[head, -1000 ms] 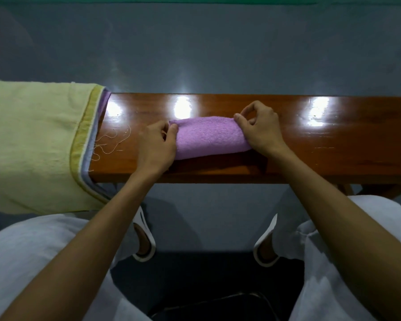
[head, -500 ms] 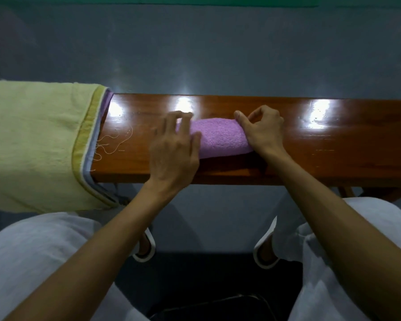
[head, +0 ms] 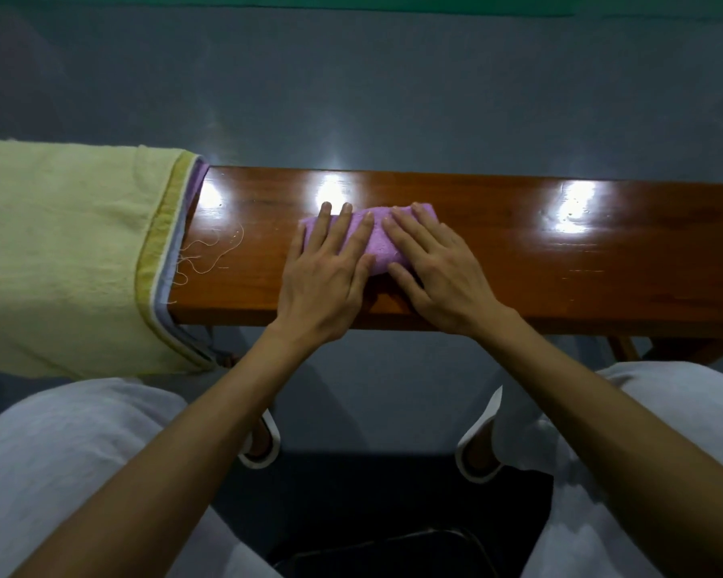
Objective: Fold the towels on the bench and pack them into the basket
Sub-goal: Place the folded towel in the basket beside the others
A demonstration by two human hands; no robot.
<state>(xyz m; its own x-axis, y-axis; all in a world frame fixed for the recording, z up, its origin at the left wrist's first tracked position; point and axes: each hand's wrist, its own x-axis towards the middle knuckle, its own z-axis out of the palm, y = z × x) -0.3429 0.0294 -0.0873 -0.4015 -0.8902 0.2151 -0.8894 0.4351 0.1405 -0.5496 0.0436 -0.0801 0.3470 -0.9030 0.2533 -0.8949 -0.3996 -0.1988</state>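
Two hands lay flat on the small folded purple towel (head: 378, 239), which sat on the table (head: 560, 260) about midway along the part I could see on my feed. Left hand (head: 326, 269) was palm down over the towel's left half, fingers straight and a bit spread, tips at its far edge. Right hand (head: 439, 264) pressed the right half the same way, fingers straight. Neither grip was clamped on anything; both were apart and flat on the cloth. Well to the left, a yellow-green towel (head: 59, 252) draped over the table's end and hung down the near side, with lilac and grey edges (head: 172, 260) of other layers peeking out under its hem. Loose threads (head: 209, 256) trailed from that hem onto the wood, short of the left hand. White trousers (head: 59, 473) and white slippers (head: 264, 444) showed below, over a grey floor (head: 351, 98). I noted a dark thin-rimmed object (head: 376, 544) at the bottom edge but could not tell what it was.
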